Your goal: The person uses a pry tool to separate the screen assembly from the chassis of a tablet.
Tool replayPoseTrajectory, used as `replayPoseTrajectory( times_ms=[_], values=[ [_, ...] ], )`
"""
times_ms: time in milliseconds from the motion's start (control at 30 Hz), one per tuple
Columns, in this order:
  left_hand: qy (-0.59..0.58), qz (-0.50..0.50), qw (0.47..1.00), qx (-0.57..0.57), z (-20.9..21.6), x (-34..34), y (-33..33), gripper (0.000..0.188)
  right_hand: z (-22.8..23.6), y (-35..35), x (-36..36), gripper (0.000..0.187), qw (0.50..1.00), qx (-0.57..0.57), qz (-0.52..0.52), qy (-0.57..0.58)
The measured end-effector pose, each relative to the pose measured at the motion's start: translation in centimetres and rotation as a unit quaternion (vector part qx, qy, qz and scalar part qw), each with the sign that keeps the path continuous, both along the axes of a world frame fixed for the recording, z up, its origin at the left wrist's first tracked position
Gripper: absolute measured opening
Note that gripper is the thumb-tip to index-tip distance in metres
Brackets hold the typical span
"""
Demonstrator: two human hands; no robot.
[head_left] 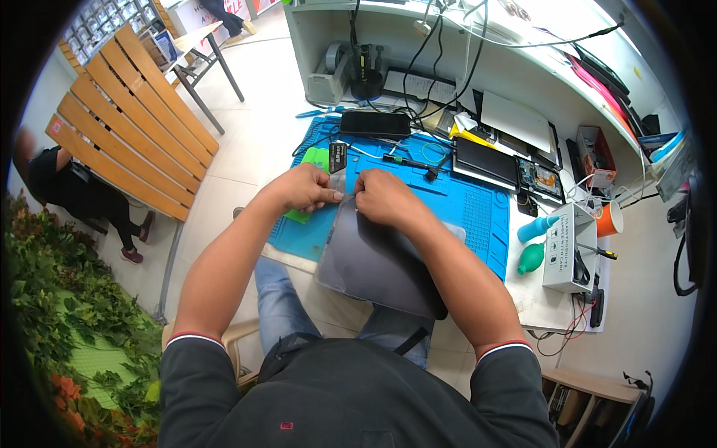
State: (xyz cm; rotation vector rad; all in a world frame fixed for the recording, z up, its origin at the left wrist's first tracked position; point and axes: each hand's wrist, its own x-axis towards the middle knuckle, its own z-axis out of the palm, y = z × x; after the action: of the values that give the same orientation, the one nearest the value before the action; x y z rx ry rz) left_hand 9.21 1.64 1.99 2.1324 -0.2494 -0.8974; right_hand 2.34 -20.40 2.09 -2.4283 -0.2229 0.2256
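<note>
A large dark grey flat panel [377, 257] with rounded corners, like a tablet or a laptop lid, lies tilted over the table's front edge above my lap. My left hand [308, 188] is closed in a pinch beside the panel's far left corner; what lies between its thumb and finger is too small to make out. My right hand [385, 196] has its fingers curled on the panel's far edge, close to the left hand. Beyond the left hand lie a bright green piece [317, 158] and a small black card-like item [337, 157]. A blue work mat [482, 224] spreads underneath.
A black phone [375, 124] and a slim black tool [407, 162] lie on the mat. To the right are a dark tablet-like slab [485, 163], an opened device [541, 179], a blue bottle [536, 228], a green blower bulb [531, 258] and a white box [565, 250]. Cables hang from the shelf.
</note>
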Motion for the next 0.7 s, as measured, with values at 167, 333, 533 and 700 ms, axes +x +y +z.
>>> replayPoseTrajectory(
  times_ms=[167, 333, 533, 700],
  values=[
    [0.000, 0.007, 1.000, -0.010, 0.1, -0.3, 0.0, 0.034, -0.9, 0.0, 1.5, 0.029, 0.999, -0.007, -0.009, 0.031],
    [-0.006, 0.009, 1.000, -0.005, -0.1, -0.2, 0.0, 0.034, -1.2, 0.0, 3.2, 0.035, 0.997, -0.024, -0.018, 0.071],
    [-0.013, 0.012, 1.000, -0.015, -0.2, -0.4, 0.0, 0.035, -1.0, -0.5, 4.5, 0.034, 0.992, 0.017, -0.038, 0.121],
    [-0.020, 0.013, 1.000, -0.010, -0.2, -0.6, 0.2, 0.037, -0.8, -0.7, 4.7, 0.028, 0.976, 0.075, -0.039, 0.199]
  ],
)
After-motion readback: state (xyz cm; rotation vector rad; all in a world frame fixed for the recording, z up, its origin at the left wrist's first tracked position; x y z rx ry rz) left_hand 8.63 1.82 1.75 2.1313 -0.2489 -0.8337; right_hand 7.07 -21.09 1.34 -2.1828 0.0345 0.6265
